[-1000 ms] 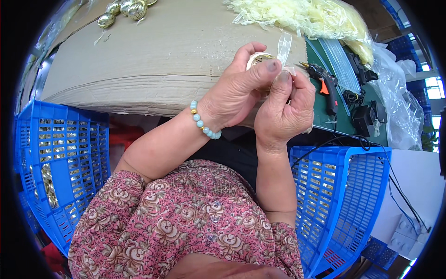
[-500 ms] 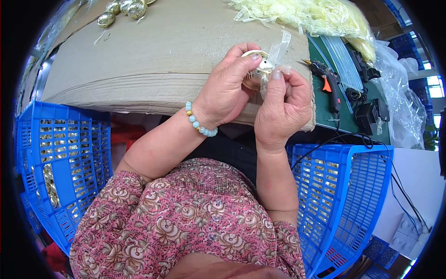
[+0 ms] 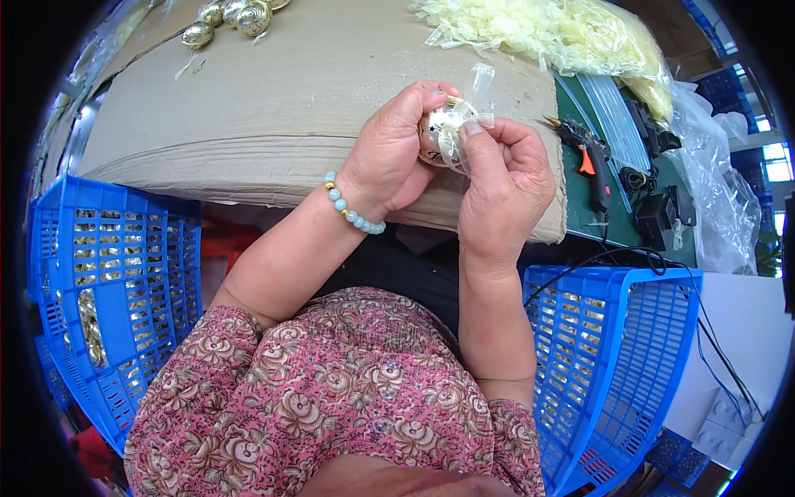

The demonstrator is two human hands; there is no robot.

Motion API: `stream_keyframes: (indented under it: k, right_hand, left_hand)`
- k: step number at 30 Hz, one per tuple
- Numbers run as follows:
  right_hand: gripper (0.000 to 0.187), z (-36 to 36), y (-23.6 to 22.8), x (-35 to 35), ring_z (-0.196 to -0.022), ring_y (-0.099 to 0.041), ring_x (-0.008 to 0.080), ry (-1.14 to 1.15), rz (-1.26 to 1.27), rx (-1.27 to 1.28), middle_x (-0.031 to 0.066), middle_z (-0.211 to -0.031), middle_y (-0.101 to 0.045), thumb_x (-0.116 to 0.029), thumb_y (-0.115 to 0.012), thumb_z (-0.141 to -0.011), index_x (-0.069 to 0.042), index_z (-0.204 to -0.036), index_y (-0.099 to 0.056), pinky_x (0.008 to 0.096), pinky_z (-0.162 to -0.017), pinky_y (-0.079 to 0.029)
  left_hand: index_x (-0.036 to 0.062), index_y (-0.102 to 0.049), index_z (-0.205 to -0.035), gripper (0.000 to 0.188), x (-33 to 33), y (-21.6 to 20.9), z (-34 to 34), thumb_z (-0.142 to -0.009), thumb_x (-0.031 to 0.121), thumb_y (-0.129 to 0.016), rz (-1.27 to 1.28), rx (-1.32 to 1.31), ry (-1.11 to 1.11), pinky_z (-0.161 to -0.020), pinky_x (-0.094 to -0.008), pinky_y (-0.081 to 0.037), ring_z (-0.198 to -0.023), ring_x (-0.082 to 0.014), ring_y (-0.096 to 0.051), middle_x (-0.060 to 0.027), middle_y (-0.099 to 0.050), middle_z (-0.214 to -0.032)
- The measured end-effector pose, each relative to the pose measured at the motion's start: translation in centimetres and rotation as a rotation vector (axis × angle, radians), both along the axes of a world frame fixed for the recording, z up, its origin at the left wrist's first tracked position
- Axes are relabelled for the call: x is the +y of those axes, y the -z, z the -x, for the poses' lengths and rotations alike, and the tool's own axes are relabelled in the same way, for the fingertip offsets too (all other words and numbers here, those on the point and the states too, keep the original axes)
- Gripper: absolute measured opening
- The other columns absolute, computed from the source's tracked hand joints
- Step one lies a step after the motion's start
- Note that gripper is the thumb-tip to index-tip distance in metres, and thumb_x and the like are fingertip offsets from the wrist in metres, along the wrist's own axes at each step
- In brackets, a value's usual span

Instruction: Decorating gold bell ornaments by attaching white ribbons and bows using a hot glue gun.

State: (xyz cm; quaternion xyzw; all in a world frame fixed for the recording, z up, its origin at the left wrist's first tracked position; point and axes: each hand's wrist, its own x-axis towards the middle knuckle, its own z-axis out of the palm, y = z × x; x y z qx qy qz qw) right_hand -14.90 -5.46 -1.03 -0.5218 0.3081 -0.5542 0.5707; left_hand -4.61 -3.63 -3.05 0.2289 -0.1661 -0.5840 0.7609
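Observation:
A shiny gold ball ornament (image 3: 431,153) rests in my left hand (image 3: 389,149), its fingers wrapped round it and the thumb along its upper side. At the top of the ball lies a sheer pale ribbon bow (image 3: 451,124), one ribbon end sticking up beyond it. My right hand (image 3: 505,178) pinches the bow between thumb and forefinger, its other fingers curled in. Both hands are above the near edge of the cardboard-covered table (image 3: 273,99).
Several gold ornaments (image 3: 252,16) lie at the far left. Pale yellow ribbon pieces (image 3: 530,29) are heaped at the far right. A glue gun (image 3: 592,161), clear glue sticks (image 3: 617,116) and cables are at right. Blue crates (image 3: 116,273) flank me; the left one holds gold ornaments.
The ball has turned in my left hand, bringing the bow more into view. Both hands have shifted slightly left, and my right finger and thumb still pinch the ribbon.

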Motion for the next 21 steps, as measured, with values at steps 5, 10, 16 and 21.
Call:
stream_keyframes:
  k: [5,10,16,21]
  right_hand:
    - [0.012,0.6,-0.3,-0.3,-0.068,-0.057,0.0090,-0.094,-0.124,-0.050,0.0063,-0.082,-0.062,-0.001,-0.061,-0.082,0.000,-0.093,-0.057,0.0214,-0.059,-0.043]
    - [0.031,3.6,1.5,-2.6,-0.087,-0.053,0.0129,-0.377,-0.234,-0.428,0.0084,-0.096,-0.061,-0.011,-0.058,-0.085,-0.001,-0.113,-0.051,0.0293,-0.079,-0.042]
    - [0.074,3.8,0.2,0.4,-0.119,-0.046,0.0237,-0.089,0.396,0.258,0.0152,-0.131,-0.046,-0.009,-0.075,-0.071,0.003,-0.134,-0.038,0.0359,-0.100,-0.037]
    - [0.061,12.2,-2.1,-0.3,-0.107,-0.056,0.0267,0.452,0.489,0.310,0.0207,-0.123,-0.051,0.005,-0.058,-0.083,0.005,-0.137,-0.029,0.0357,-0.094,-0.045]
  left_hand:
    - [0.0058,-0.056,-0.099,0.017,0.0,-0.3,-0.5,-0.092,0.020,-0.049,-0.029,0.027,0.064,-0.068,-0.0341,-0.051,-0.079,-0.0170,-0.061,-0.0057,-0.061,-0.088]
    - [0.0048,-0.054,-0.102,0.026,0.6,-0.9,-1.9,-0.095,0.026,-0.042,0.078,-0.020,0.223,-0.072,-0.0379,-0.052,-0.083,-0.0224,-0.063,-0.0116,-0.063,-0.097]
    - [0.0063,-0.047,-0.122,0.049,0.7,-1.7,1.5,-0.097,0.047,-0.037,0.085,0.058,0.408,-0.083,-0.0373,-0.051,-0.097,-0.0216,-0.061,-0.0128,-0.058,-0.114]
    - [0.0055,-0.051,-0.121,0.036,-0.5,-3.6,-5.9,-0.095,0.030,-0.051,-0.030,-1.129,-0.078,-0.081,-0.0278,-0.049,-0.088,-0.0133,-0.061,-0.0081,-0.063,-0.107]
